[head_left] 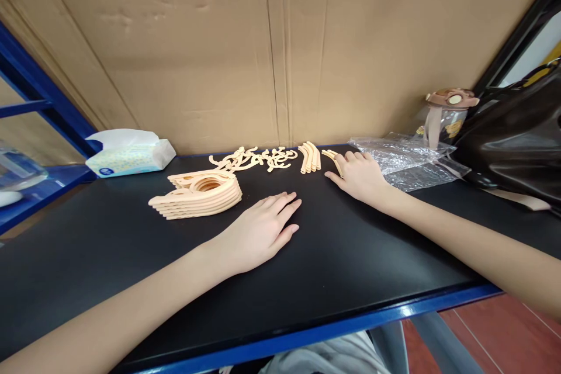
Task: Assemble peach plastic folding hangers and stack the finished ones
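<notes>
My left hand (258,234) lies flat on the black tabletop (280,298), fingers stretched out and holding nothing. Just beyond it, to the left, is a neat stack of cream plastic hanger bodies (205,201). My right hand (362,178) reaches over a few cream curved strips (331,154), its thumb apart from the fingers; the strips are partly hidden beneath it. Left of that hand, a row of similar curved arms (310,158) lies side by side. Small cream hooks (245,159) are scattered along the back of the table.
A tissue pack (127,155) sits at the back left. Clear plastic bags (403,158) lie beside my right hand, with a drinking bottle (451,117) and a dark bag (517,134) at the right. Cardboard (219,52) walls off the back.
</notes>
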`<state>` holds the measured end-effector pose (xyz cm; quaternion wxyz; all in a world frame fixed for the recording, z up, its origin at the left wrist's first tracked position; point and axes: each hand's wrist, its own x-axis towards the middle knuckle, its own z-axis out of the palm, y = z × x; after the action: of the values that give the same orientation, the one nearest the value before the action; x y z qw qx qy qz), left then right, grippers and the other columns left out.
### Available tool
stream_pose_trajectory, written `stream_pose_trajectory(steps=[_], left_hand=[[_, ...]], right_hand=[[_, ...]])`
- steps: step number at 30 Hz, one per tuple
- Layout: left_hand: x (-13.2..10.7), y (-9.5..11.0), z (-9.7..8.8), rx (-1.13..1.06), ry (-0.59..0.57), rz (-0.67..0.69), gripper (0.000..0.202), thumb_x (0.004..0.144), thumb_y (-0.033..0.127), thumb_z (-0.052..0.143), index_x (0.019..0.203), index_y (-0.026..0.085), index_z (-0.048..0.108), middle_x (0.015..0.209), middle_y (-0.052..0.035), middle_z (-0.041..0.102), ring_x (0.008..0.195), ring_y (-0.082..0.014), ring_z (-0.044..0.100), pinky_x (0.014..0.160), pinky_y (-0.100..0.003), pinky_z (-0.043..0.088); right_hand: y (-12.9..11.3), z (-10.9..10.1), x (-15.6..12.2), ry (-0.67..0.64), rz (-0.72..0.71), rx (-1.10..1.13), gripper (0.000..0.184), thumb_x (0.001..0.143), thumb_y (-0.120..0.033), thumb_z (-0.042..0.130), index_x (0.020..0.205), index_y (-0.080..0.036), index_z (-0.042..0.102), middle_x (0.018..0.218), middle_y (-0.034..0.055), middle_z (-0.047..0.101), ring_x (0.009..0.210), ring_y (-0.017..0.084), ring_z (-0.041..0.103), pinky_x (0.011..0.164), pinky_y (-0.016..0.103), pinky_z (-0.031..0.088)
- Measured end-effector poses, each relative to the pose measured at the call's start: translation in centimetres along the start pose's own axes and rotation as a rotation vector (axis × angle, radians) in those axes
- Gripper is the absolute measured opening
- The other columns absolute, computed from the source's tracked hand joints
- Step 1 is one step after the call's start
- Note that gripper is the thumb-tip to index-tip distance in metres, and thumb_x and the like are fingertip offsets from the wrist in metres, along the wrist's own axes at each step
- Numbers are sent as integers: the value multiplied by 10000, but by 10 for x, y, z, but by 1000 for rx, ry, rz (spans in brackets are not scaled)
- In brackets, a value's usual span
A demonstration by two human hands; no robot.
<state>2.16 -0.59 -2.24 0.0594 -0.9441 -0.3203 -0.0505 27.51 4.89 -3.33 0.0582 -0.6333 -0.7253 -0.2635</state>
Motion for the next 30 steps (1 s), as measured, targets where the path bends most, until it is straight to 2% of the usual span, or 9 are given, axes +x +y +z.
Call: stream_pose_trajectory(steps=[7, 11, 14, 17, 21, 24, 28, 30], left_hand=[[1, 0, -1, 2, 5, 4, 465, 978, 356, 313, 1390, 149, 375, 1447, -115, 378, 1321, -251, 367, 1066, -399, 345], [1, 1, -2, -3, 4, 7, 465, 976, 353, 317, 1386, 144, 381, 1442, -121, 386, 1317, -255, 372, 1060, -403, 350], [1, 1, -2, -7, 8, 5, 461, 975, 346, 322, 1385, 144, 384, 1442, -120, 386, 1317, -255, 373, 1062, -396, 348], [1, 1, -3, -10, 6, 2, 458, 975, 343, 327, 1385, 149, 384, 1444, -119, 382, 1318, -257, 372, 1065, -395, 343], [-1, 1, -1, -3, 5, 2, 457, 976, 349, 320, 1382, 149, 384, 1437, -117, 394, 1311, -257, 383, 1060, -398, 351], [-1, 2, 0, 11, 36, 1, 468, 971, 356, 329, 1387, 147, 363, 1445, -114, 380, 1325, -251, 360, 1066, -394, 352], [1, 3, -3, 70, 249, -44, 554, 933, 343, 405, 1417, 109, 267, 1486, -136, 294, 1396, -279, 182, 1113, -459, 273], [3, 2, -5, 90, 331, -88, 574, 922, 317, 418, 1421, 95, 241, 1493, -146, 269, 1403, -281, 151, 1126, -467, 245]], right_hand=[[5, 0, 4, -54, 45, -29, 423, 921, -451, 373, 1055, -96, 561, 943, 169, 653, 857, 289, 610, 788, 366, 334], [7, 1, 6, -89, 51, -24, 278, 907, -276, 369, 1033, -91, 534, 843, 161, 677, 785, 279, 635, 703, 345, 343], [6, 3, 6, -100, 69, -16, 256, 874, -198, 365, 1051, -83, 510, 763, 146, 679, 710, 268, 641, 630, 326, 330], [3, 0, 5, -80, 72, -10, 258, 864, -184, 354, 1050, -82, 501, 743, 147, 675, 683, 266, 636, 609, 325, 317], [1, -14, 2, -3, 64, -24, 263, 872, -171, 311, 1033, -79, 498, 784, 161, 658, 715, 278, 620, 649, 343, 307], [-1, -25, 0, 148, -1, -26, 264, 897, -191, 284, 1003, -88, 503, 772, 142, 637, 717, 266, 592, 672, 348, 301], [-8, -30, -6, 248, -234, 123, 249, 923, -223, 286, 1004, -122, 498, 788, 96, 625, 718, 224, 557, 692, 329, 317], [-14, -30, -10, 257, -387, 198, 235, 924, -225, 302, 1019, -127, 494, 815, 87, 623, 715, 208, 545, 694, 316, 331]])
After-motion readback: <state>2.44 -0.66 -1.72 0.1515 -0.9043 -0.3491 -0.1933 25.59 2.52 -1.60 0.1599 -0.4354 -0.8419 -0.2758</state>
